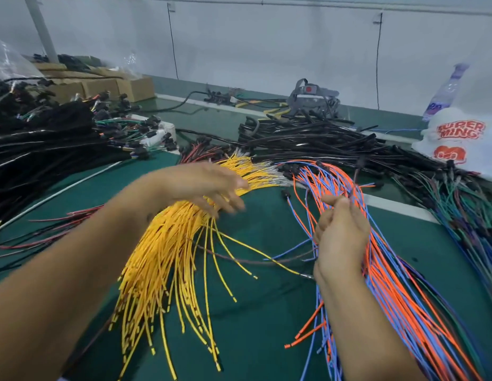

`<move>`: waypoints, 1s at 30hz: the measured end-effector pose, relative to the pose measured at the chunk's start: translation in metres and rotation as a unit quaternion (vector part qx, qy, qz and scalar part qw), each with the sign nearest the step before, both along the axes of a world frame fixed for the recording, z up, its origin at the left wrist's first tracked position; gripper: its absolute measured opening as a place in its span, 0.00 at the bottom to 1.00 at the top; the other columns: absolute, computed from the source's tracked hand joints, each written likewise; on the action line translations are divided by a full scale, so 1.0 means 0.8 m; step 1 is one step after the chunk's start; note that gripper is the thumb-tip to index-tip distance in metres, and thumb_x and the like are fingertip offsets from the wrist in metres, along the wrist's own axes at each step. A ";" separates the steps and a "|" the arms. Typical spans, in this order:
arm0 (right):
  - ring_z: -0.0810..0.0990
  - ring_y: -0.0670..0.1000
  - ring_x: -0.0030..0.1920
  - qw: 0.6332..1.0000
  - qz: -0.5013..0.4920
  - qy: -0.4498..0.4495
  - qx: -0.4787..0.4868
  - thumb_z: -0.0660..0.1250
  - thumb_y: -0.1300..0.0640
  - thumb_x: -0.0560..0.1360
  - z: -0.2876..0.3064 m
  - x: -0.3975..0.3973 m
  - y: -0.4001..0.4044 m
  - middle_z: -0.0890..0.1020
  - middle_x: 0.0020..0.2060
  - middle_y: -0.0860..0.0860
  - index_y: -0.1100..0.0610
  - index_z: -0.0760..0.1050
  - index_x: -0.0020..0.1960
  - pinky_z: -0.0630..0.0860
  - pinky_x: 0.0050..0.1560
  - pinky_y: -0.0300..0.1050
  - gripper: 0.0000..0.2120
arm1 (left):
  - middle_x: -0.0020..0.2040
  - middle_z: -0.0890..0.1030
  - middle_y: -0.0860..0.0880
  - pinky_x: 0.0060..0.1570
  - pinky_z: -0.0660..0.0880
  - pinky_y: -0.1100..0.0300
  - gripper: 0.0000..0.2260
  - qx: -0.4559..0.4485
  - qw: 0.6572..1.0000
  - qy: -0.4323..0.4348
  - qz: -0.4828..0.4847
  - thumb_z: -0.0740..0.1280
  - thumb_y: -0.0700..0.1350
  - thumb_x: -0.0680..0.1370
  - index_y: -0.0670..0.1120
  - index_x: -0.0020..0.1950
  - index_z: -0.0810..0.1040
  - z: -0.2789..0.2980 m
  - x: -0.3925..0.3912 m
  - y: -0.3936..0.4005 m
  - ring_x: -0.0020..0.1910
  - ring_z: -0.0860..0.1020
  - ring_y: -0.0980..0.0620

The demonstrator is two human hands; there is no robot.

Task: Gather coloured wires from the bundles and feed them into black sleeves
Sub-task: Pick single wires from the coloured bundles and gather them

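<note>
- Two bare hands work over a green table [256,320]
- left hand [209,185], blurred, lies on the yellow wire bundle [162,259] with fingers spread and loosely bent; whether it grips any wire cannot be told
- right hand [341,235] is raised, fingers curled round orange and blue wires [399,292]
- black sleeves [308,138] are heaped farther back on the table, beyond both bundles
- a white printed bag [459,144] sits at the far right, a pale wall [267,45] behind

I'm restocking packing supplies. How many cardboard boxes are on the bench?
3 show clearly, side by side at the far left by the wall: left box, middle box, right box. Black cable piles and plastic wrap may hide more behind them.
</note>
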State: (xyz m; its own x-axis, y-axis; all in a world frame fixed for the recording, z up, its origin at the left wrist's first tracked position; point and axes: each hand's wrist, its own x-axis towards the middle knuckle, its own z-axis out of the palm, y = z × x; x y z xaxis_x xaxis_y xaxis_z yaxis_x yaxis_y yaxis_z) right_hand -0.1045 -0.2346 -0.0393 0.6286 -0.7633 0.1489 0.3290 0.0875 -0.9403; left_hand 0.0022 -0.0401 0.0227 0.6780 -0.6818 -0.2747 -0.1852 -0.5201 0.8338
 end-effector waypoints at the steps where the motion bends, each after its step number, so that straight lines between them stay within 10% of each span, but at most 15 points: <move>1: 0.58 0.44 0.22 1.000 0.009 0.011 -0.013 0.53 0.60 0.81 -0.001 0.000 0.000 0.62 0.20 0.44 0.55 0.75 0.39 0.56 0.25 0.38 0.16 | 0.55 0.82 0.48 0.50 0.79 0.54 0.14 0.003 0.985 -0.115 0.132 0.64 0.53 0.79 0.49 0.63 0.76 -0.010 0.021 0.005 0.56 0.80 0.47; 6: 0.59 0.42 0.22 0.992 0.049 0.053 -0.101 0.55 0.56 0.82 -0.005 0.000 0.009 0.62 0.19 0.43 0.56 0.77 0.40 0.57 0.23 0.34 0.17 | 0.57 0.75 0.42 0.61 0.69 0.46 0.15 0.181 0.854 -0.372 0.317 0.62 0.52 0.80 0.44 0.55 0.81 -0.082 0.056 0.010 0.59 0.68 0.40; 11: 0.59 0.43 0.23 0.993 0.048 0.054 -0.098 0.54 0.56 0.83 -0.008 0.001 0.007 0.62 0.21 0.43 0.56 0.75 0.39 0.58 0.24 0.35 0.17 | 0.42 0.81 0.43 0.47 0.76 0.51 0.10 0.079 0.847 -0.341 0.400 0.65 0.49 0.78 0.45 0.46 0.83 -0.064 0.072 0.009 0.47 0.77 0.40; 15: 0.66 0.44 0.23 0.994 0.069 0.031 -0.077 0.53 0.58 0.83 -0.009 0.005 0.006 0.69 0.21 0.44 0.56 0.76 0.41 0.65 0.25 0.34 0.17 | 0.38 0.79 0.44 0.43 0.72 0.54 0.08 -0.032 0.779 -0.458 0.426 0.66 0.44 0.76 0.42 0.41 0.81 -0.037 0.055 0.000 0.41 0.76 0.42; 22: 0.84 0.50 0.34 0.979 0.173 -0.034 0.102 0.51 0.60 0.84 0.000 0.007 0.001 0.84 0.38 0.58 0.62 0.74 0.56 0.81 0.36 0.39 0.13 | 0.31 0.74 0.55 0.31 0.65 0.59 0.09 0.026 0.902 -0.420 0.096 0.66 0.49 0.74 0.50 0.34 0.73 -0.043 -0.067 -0.076 0.31 0.73 0.59; 27: 0.62 0.42 0.22 0.992 0.119 -0.008 0.039 0.53 0.62 0.83 -0.004 0.008 -0.001 0.67 0.21 0.44 0.58 0.76 0.48 0.60 0.24 0.34 0.14 | 0.28 0.76 0.53 0.31 0.69 0.64 0.08 0.143 0.935 -0.285 -0.159 0.67 0.50 0.73 0.48 0.37 0.79 -0.040 -0.099 -0.095 0.28 0.73 0.59; 30: 0.58 0.41 0.22 0.993 0.117 0.002 -0.006 0.53 0.62 0.83 -0.006 0.009 0.000 0.62 0.20 0.43 0.57 0.75 0.44 0.56 0.23 0.33 0.15 | 0.35 0.82 0.47 0.35 0.77 0.63 0.09 0.004 0.995 -0.100 -0.020 0.65 0.44 0.77 0.43 0.43 0.83 -0.021 -0.075 -0.095 0.31 0.79 0.54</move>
State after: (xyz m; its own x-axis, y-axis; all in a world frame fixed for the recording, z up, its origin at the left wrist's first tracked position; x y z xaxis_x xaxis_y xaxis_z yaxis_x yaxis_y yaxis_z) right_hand -0.0973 -0.2346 -0.0444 0.7894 -0.5942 0.1546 0.2979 0.1506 -0.9427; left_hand -0.0578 -0.1159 0.0060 0.6919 -0.7078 -0.1426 -0.3675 -0.5152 0.7743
